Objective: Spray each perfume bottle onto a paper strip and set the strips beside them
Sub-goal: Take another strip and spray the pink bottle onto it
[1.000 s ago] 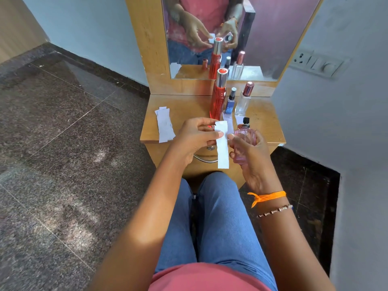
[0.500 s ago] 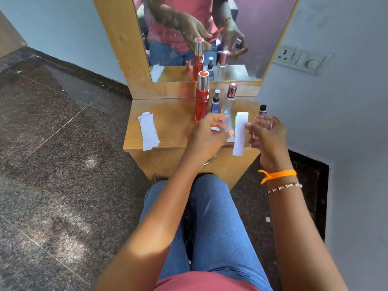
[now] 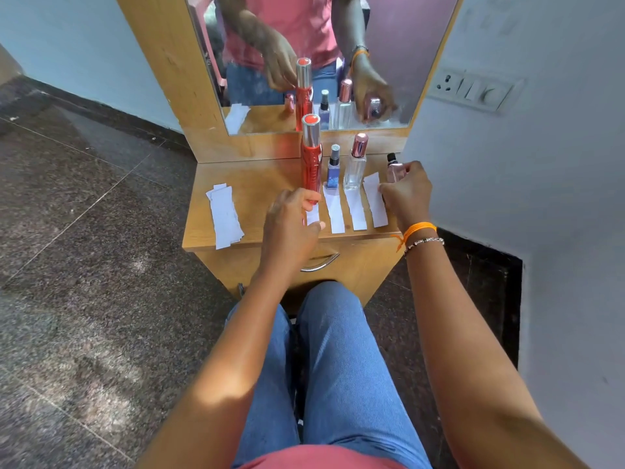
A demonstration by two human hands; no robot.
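Perfume bottles stand in a row on the small wooden counter [image 3: 257, 184], with paper strips laid flat in front of them, and the account runs from the person's lap outward. Nearest are the blue jeans [image 3: 341, 367] and both bare forearms reaching forward. The left hand [image 3: 291, 221] hovers over the front edge of the counter, its grip loose and curled around nothing, fingertips just by the first strip [image 3: 313, 214], which it partly hides. To the right lie the second strip [image 3: 334, 214], the third strip [image 3: 356, 211] and the fourth strip [image 3: 375, 201], side by side and a little apart. The right hand [image 3: 407, 194], with an orange thread [image 3: 419, 228] and a bead bracelet [image 3: 424, 242] at the wrist, has its grip clenched around the small pink bottle [image 3: 394, 170] at the right end of the row; whether the bottle's base touches the counter cannot be told. At the left of the counter a stack of spare strips [image 3: 225, 218] overhangs the front edge. Behind the strips stand the tall red bottle [image 3: 311, 157], the small blue bottle [image 3: 333, 167] and the clear bottle [image 3: 355, 164] with a pink cap, all upright. Farther back the mirror [image 3: 270, 45] reflects the bottles and hands, and a switch plate [image 3: 473, 91] sits on the wall at right.
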